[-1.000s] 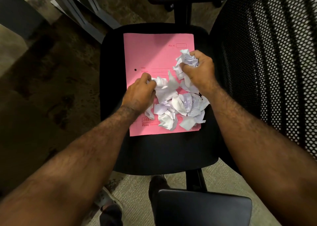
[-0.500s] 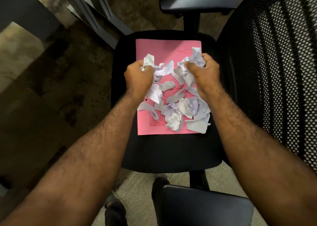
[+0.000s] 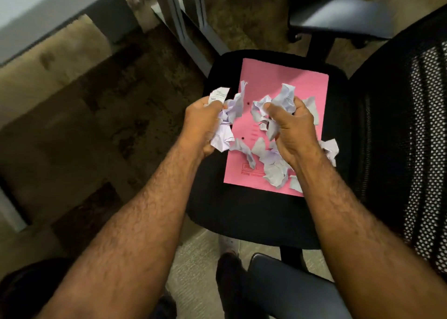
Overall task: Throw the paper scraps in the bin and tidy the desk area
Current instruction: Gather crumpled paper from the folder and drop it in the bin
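A pink folder (image 3: 300, 86) lies flat on the black seat (image 3: 242, 217) of an office chair. Several crumpled white paper scraps (image 3: 274, 171) lie on its near half. My left hand (image 3: 203, 122) is raised over the folder's left edge, shut on a bunch of paper scraps (image 3: 223, 134). My right hand (image 3: 292, 127) hovers over the folder's middle, shut on another bunch of paper scraps (image 3: 280, 100). No bin is in view.
The chair's mesh backrest (image 3: 411, 137) rises at the right, with one armrest (image 3: 338, 21) at the far side and another (image 3: 290, 292) at the near side. Grey desk legs (image 3: 183, 25) stand beyond the chair on patterned carpet (image 3: 72, 125). My shoe (image 3: 227, 270) is below.
Both hands have closed on bunches of scraps and lifted them off the folder, the left hand moving out to the folder's left edge. Fewer scraps lie on the folder.
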Demonstrator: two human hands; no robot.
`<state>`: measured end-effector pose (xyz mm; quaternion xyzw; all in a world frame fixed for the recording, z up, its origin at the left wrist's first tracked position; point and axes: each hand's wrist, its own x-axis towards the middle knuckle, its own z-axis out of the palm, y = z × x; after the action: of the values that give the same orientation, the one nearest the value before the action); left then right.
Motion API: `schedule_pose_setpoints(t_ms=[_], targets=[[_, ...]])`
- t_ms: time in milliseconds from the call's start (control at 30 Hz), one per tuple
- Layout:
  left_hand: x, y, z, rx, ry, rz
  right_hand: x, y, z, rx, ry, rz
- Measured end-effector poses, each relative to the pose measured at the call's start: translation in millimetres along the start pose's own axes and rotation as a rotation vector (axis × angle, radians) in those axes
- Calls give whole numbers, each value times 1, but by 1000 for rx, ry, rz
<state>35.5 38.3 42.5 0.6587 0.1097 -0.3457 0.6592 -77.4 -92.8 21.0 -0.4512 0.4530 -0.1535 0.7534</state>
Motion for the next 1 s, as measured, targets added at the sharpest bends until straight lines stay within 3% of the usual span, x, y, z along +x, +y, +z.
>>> schedule_pose_setpoints(t_ms=[233,467,667,1000], targets=[[-43,3,-108,-48,165,-15,-48,30,87,-114,-198,-82],[-107,-20,-259,-57,406,-39,-132,98,201,-317,-440,-72],[-172,-70,-407,-123,640,-14,-228,198,298,-469,-658,-9],[-250,-215,-630,-220,973,-94,-364,411,404,-622,-922,190]])
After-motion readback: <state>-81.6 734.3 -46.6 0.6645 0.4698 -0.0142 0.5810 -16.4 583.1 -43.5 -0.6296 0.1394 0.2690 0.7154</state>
